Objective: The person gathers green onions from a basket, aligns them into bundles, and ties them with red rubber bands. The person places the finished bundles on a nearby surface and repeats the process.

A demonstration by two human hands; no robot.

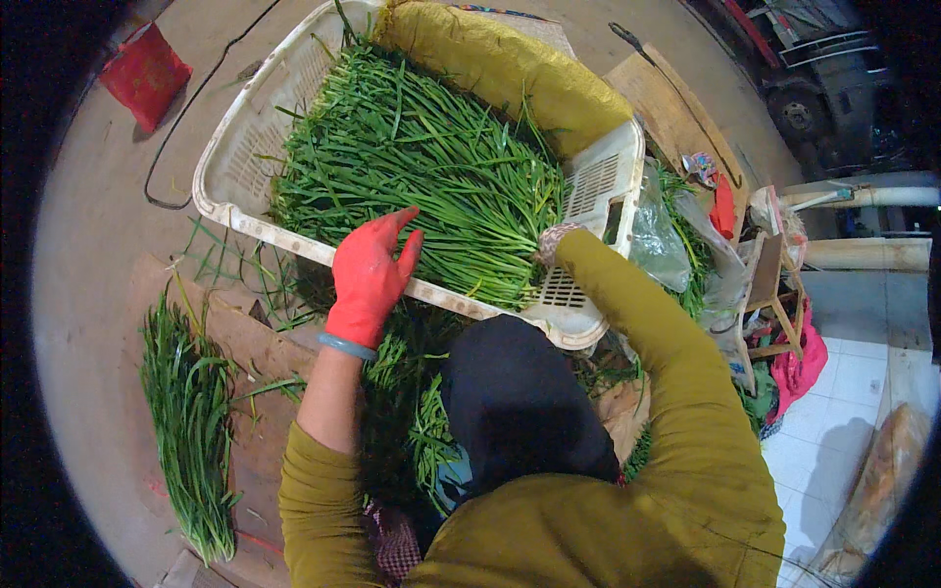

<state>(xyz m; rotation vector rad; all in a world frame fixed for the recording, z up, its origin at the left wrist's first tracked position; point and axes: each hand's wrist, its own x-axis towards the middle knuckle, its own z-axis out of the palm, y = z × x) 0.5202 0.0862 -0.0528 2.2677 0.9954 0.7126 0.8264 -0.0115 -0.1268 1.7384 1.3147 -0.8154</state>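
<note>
A white plastic basket (294, 246) lined at its far side with a yellow woven sack (507, 62) holds a thick layer of long green leafy stalks, like garlic chives (419, 154). My left hand (375, 268), in a red rubber glove with darkened fingertips, is over the basket's near rim, thumb and forefinger apart, with nothing between them. At the basket's right end, my right hand (556, 241), in a patterned glove, is at the pale stalk ends; its fingers are mostly hidden. A separate bunch of the greens (187, 426) lies at the left.
Brown cardboard (257, 441) lies under the separate bunch. Loose greens are scattered beneath the basket's near side. A red bag (147, 77) and a dark bent rod (165, 140) are on the floor. Right of the basket are a clear plastic bag (662, 235) and a small wooden stool (772, 294).
</note>
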